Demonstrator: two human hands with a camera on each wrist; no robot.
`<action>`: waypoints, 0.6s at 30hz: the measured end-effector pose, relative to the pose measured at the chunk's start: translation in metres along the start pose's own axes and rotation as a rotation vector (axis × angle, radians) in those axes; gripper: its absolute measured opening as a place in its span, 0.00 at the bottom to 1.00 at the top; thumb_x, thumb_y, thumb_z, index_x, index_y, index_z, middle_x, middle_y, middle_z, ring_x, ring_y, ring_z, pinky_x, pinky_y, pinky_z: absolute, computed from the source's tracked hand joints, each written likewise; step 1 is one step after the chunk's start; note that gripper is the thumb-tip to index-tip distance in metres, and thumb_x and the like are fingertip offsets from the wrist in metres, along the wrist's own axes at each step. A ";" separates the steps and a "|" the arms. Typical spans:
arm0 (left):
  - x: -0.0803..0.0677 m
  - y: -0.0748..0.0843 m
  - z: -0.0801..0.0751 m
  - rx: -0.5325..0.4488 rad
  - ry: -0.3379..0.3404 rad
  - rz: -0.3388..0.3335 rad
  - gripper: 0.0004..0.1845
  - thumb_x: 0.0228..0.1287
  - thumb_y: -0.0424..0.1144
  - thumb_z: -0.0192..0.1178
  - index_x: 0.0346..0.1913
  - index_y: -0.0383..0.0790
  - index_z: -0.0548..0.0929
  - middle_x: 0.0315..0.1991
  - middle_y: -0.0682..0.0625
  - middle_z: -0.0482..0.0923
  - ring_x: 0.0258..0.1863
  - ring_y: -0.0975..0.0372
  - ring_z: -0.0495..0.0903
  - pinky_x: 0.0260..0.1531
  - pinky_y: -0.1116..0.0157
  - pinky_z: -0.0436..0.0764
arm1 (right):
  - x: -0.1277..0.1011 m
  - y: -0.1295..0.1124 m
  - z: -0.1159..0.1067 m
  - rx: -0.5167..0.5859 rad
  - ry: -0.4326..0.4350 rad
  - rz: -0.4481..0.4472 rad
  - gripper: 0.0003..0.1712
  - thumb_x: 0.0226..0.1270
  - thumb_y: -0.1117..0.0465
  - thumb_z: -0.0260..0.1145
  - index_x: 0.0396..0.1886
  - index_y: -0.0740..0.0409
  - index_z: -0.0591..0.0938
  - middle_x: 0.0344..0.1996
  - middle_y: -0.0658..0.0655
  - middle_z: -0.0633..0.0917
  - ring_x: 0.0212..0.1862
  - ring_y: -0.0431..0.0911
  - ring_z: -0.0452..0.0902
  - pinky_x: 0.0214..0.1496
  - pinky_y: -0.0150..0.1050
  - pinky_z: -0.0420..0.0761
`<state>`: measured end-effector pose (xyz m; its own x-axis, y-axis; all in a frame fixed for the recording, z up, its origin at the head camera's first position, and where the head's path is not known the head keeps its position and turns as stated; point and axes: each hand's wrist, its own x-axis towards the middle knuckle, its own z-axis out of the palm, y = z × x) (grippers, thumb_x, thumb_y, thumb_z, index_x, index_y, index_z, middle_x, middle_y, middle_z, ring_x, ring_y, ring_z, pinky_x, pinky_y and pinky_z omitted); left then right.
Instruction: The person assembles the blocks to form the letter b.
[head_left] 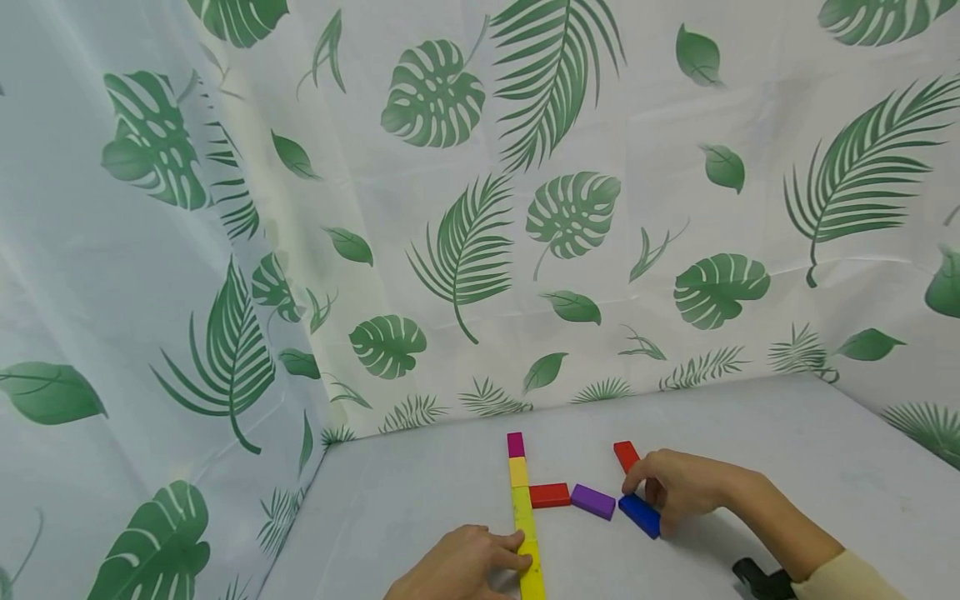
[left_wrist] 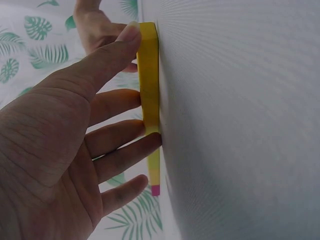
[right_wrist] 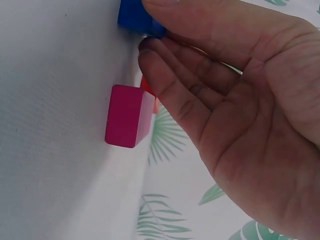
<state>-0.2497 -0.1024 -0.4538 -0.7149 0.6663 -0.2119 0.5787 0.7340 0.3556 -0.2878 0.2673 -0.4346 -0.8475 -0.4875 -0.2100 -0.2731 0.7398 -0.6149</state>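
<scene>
My right hand [head_left: 686, 483] holds a blue block [head_left: 640, 516] between thumb and fingers, low at the table; the right wrist view shows the blue block [right_wrist: 137, 19] by the thumb tip. My left hand [head_left: 465, 562] lies along a row of yellow blocks [head_left: 523, 512], its loosely extended fingers and thumb touching their side in the left wrist view. A magenta block [head_left: 515, 444] forms the row's far end. From the row, a red block [head_left: 550, 496] and a tilted purple block [head_left: 593, 502] lead right to the blue one.
Another red block [head_left: 626, 456] lies beyond my right hand, partly covered by it. In the right wrist view a magenta block [right_wrist: 125, 116] sits near my fingers. A black object [head_left: 761, 578] is by the right sleeve. Leaf-patterned curtains [head_left: 637, 358] bound the white table [head_left: 420, 483].
</scene>
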 end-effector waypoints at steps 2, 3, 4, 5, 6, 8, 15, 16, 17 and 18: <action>0.000 0.000 0.000 0.006 0.001 -0.001 0.27 0.58 0.64 0.73 0.60 0.66 0.86 0.64 0.68 0.80 0.41 0.75 0.74 0.52 0.67 0.80 | 0.000 0.000 0.000 0.006 -0.002 -0.015 0.28 0.46 0.71 0.84 0.49 0.49 0.88 0.38 0.52 0.85 0.42 0.49 0.79 0.46 0.42 0.84; 0.000 0.000 0.000 0.009 0.000 -0.003 0.27 0.58 0.64 0.72 0.60 0.66 0.86 0.64 0.68 0.80 0.41 0.75 0.74 0.52 0.67 0.80 | 0.000 0.001 0.001 0.004 -0.003 -0.022 0.28 0.46 0.70 0.84 0.49 0.49 0.87 0.38 0.52 0.85 0.42 0.49 0.79 0.45 0.40 0.84; 0.000 0.000 0.000 0.011 -0.001 -0.005 0.27 0.58 0.64 0.72 0.60 0.66 0.86 0.64 0.68 0.80 0.41 0.75 0.74 0.52 0.67 0.80 | 0.000 0.001 0.001 0.006 -0.005 -0.026 0.28 0.46 0.70 0.84 0.49 0.49 0.87 0.38 0.52 0.85 0.42 0.49 0.78 0.44 0.39 0.83; 0.001 0.001 0.000 0.013 -0.001 -0.007 0.27 0.58 0.64 0.72 0.61 0.66 0.86 0.64 0.68 0.80 0.41 0.74 0.73 0.52 0.67 0.80 | 0.001 0.001 0.001 0.007 -0.007 -0.032 0.28 0.46 0.70 0.84 0.49 0.49 0.87 0.38 0.52 0.85 0.42 0.49 0.78 0.43 0.38 0.83; 0.001 0.001 0.000 0.015 -0.002 -0.008 0.27 0.58 0.64 0.73 0.61 0.66 0.86 0.64 0.68 0.80 0.41 0.74 0.73 0.51 0.67 0.80 | 0.001 0.002 0.001 0.008 -0.008 -0.034 0.28 0.46 0.69 0.85 0.49 0.49 0.87 0.38 0.52 0.85 0.42 0.48 0.78 0.43 0.37 0.82; 0.001 0.001 0.000 0.012 -0.004 -0.011 0.27 0.58 0.64 0.73 0.61 0.66 0.86 0.64 0.68 0.80 0.40 0.74 0.73 0.51 0.68 0.79 | 0.002 0.002 0.002 0.011 -0.010 -0.032 0.28 0.46 0.69 0.85 0.48 0.49 0.87 0.38 0.52 0.85 0.42 0.49 0.78 0.42 0.36 0.81; 0.001 -0.001 0.001 -0.005 -0.003 -0.008 0.27 0.57 0.63 0.73 0.61 0.66 0.86 0.64 0.68 0.80 0.41 0.75 0.73 0.49 0.68 0.79 | 0.003 -0.001 0.004 0.010 -0.013 0.000 0.28 0.46 0.68 0.85 0.48 0.48 0.86 0.37 0.51 0.84 0.42 0.49 0.77 0.43 0.37 0.81; 0.001 -0.001 0.001 -0.009 -0.002 -0.005 0.27 0.57 0.64 0.73 0.61 0.66 0.86 0.64 0.68 0.80 0.41 0.75 0.74 0.49 0.68 0.79 | 0.003 -0.001 0.004 0.006 -0.012 -0.002 0.28 0.46 0.68 0.85 0.48 0.48 0.86 0.38 0.51 0.84 0.42 0.49 0.77 0.43 0.37 0.80; 0.000 -0.002 0.002 -0.011 0.000 -0.001 0.27 0.57 0.64 0.73 0.61 0.66 0.86 0.64 0.68 0.80 0.41 0.75 0.74 0.49 0.68 0.80 | 0.003 -0.001 0.004 0.002 -0.012 -0.007 0.28 0.45 0.68 0.86 0.47 0.48 0.86 0.38 0.51 0.84 0.42 0.48 0.77 0.43 0.37 0.80; 0.000 -0.002 0.002 -0.011 0.000 0.003 0.27 0.57 0.64 0.73 0.61 0.66 0.85 0.64 0.68 0.80 0.41 0.75 0.74 0.49 0.68 0.80 | 0.003 -0.001 0.004 -0.001 -0.011 -0.013 0.28 0.45 0.67 0.86 0.47 0.48 0.86 0.38 0.51 0.84 0.42 0.48 0.77 0.43 0.36 0.80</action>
<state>-0.2504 -0.1036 -0.4561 -0.7134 0.6685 -0.2104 0.5766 0.7305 0.3658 -0.2880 0.2628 -0.4376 -0.8385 -0.5026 -0.2105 -0.2850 0.7338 -0.6167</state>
